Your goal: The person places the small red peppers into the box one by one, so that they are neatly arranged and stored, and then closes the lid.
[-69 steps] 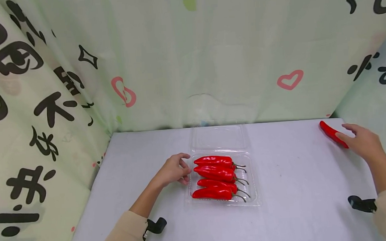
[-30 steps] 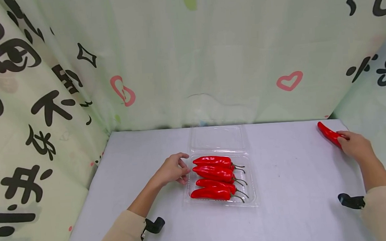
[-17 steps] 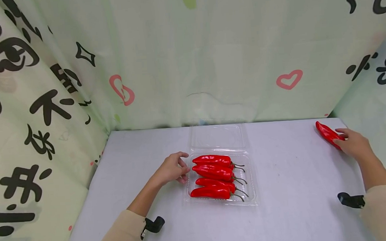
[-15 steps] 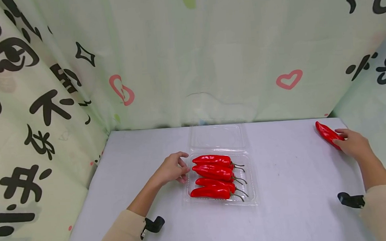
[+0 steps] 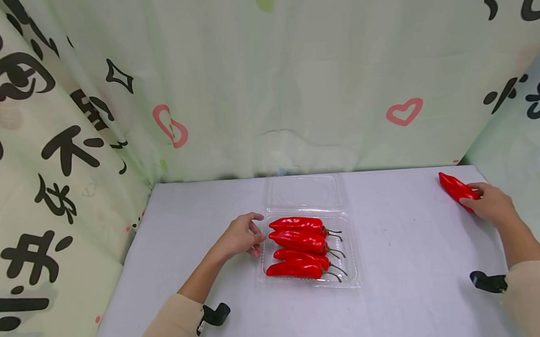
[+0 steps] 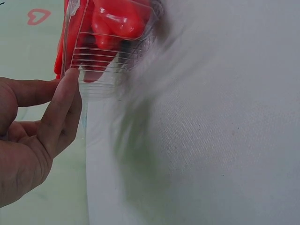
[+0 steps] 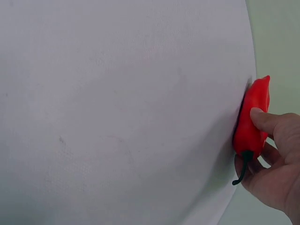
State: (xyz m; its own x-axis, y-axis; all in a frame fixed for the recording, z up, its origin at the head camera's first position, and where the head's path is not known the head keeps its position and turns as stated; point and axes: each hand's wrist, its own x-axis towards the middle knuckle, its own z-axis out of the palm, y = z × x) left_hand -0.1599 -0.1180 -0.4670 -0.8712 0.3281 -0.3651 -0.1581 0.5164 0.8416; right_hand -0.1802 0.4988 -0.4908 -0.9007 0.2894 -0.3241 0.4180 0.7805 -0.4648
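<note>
In the head view, several glossy red chili peppers (image 5: 297, 241) with green stems lie side by side in a clear plastic clamshell box (image 5: 356, 276), tips to the left. My left hand (image 5: 243, 237) is at the box's left side, its fingertips touching the wall. The left wrist view shows those fingertips (image 6: 70, 77) against the ribbed side, a gap between thumb and fingers in the head view. Near the far right corner of the table, my right hand (image 5: 491, 205) grips another red chili pepper (image 7: 253, 105). Its thumb lies along the pepper; the green stem points toward the wrist.
A white cloth covers the table (image 5: 410, 263). The box's transparent lid (image 5: 306, 193) lies folded back toward the rear. A printed curtain (image 5: 320, 83) stands along the back and both sides. Each wrist carries a black camera mount (image 5: 488, 281).
My right hand has closed its grip on the loose pepper and shifted slightly left with it, away from the right edge. The left hand and the box with its peppers have stayed put.
</note>
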